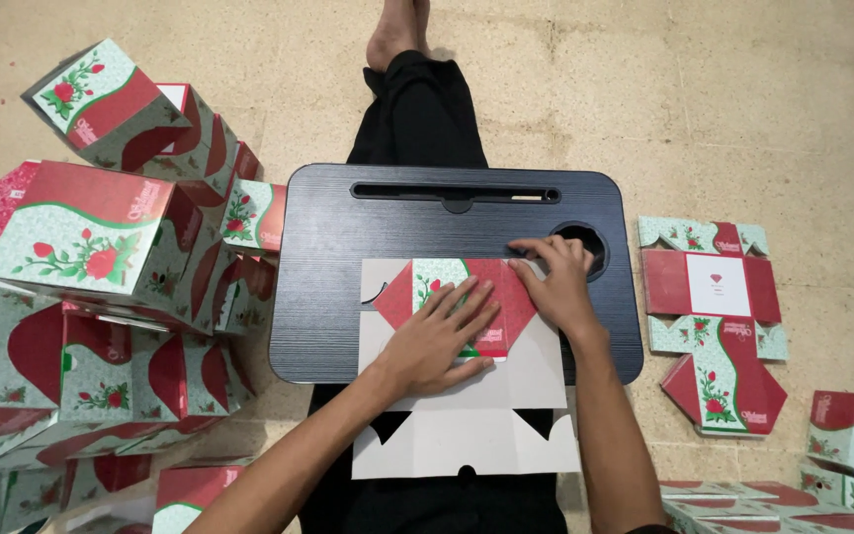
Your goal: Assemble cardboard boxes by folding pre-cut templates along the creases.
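A flat cardboard box blank (467,400) lies plain side up on a black lap tray (348,247). Its far flaps are folded inward, showing the red and green rose print. My left hand (439,334) rests flat, fingers spread, pressing the folded printed flap (417,287) down. My right hand (554,279) presses the far right corner of the fold with its fingertips, close to the tray's round cup hole (590,237). Neither hand grips anything.
A heap of assembled rose-print boxes (101,287) fills the left side. A stack of flat printed blanks (714,321) lies on the floor at the right, with more boxes (852,445) at the lower right. My black-trousered leg (417,109) stretches beyond the tray.
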